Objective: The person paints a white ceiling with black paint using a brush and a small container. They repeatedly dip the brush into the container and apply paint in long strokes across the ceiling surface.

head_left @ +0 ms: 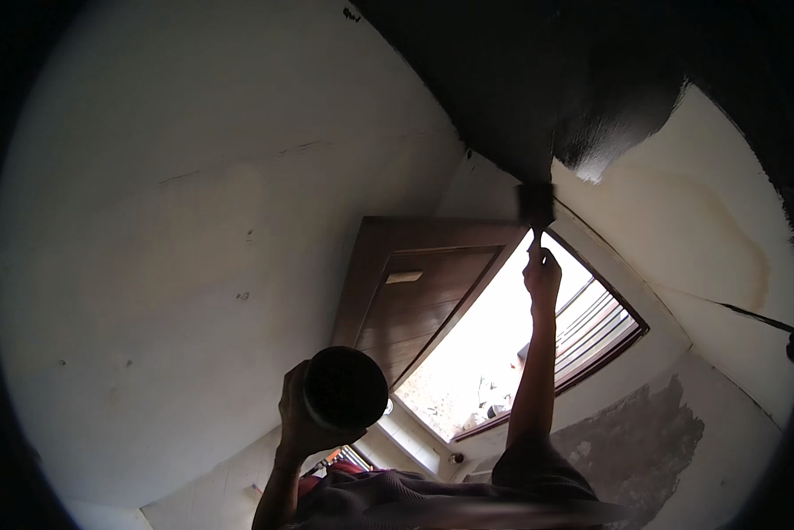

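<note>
My left hand [302, 415] grips a dark, round container [345, 386] at the lower middle; its contents are too dark to make out. My right arm reaches up, and my right hand [543, 274] is closed on the handle of a wide, dark brush [536, 203]. The brush head is at the lower edge of a large black painted area [600, 62] on the surface overhead, beside an unpainted off-white patch [697, 212] with a brownish stain.
A pale wall [150, 265] fills the left side. Below the brush, a brown wooden door [423, 309] stands open beside a bright opening with dark bars [596, 331]. A rough grey patch [635, 442] is on the lower right wall.
</note>
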Motion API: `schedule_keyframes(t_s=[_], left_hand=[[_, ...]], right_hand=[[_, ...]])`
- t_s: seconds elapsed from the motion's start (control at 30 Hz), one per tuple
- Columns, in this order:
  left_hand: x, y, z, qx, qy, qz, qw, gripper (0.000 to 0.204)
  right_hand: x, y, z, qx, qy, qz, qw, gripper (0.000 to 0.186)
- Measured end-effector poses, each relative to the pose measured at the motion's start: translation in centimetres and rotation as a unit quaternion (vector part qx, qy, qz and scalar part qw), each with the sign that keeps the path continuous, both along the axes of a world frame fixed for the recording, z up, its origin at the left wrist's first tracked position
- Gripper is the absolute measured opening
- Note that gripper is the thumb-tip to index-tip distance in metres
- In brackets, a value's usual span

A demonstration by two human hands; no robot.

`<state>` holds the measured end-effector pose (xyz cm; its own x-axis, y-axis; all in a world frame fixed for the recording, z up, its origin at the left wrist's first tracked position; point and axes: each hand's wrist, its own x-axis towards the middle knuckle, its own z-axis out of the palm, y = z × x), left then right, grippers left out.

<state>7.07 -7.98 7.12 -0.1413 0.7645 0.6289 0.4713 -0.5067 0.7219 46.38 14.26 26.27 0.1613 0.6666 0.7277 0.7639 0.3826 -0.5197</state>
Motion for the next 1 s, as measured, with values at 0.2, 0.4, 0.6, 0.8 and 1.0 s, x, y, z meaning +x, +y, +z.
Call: schedule_keyframes(t_s=[0.2, 0.4, 0.6, 0.8, 1.0], left_hand=[[0.1, 0.7, -4.0, -0.036, 0.042, 0.036, 0.998, 0.131], [0.7, 2.1, -6.3, 0.002, 0.040, -0.012, 0.999, 0.124], [1.2, 2.3, -7.4, 0.067, 0.112, -0.013, 0.991, 0.113], [2.2, 1.8, -7.0, 0.086, 0.045, -0.030, 0.995, 0.103], [1.7, 1.6, -4.9, 0.102, 0.045, 0.008, 0.994, 0.096]], right_hand=[[-9.3, -17.7, -6.5, -0.251, -0.041, 0.156, 0.955, 0.017], [-14.4, -21.5, -8.5, -0.259, -0.179, 0.205, 0.927, 0.013], [-15.6, -21.8, -8.9, -0.300, -0.212, 0.212, 0.906, 0.016], [-17.5, -19.8, -11.1, -0.351, -0.226, 0.243, 0.875, 0.017], [-19.1, -17.8, -11.1, -0.310, -0.204, 0.293, 0.881, 0.011]])
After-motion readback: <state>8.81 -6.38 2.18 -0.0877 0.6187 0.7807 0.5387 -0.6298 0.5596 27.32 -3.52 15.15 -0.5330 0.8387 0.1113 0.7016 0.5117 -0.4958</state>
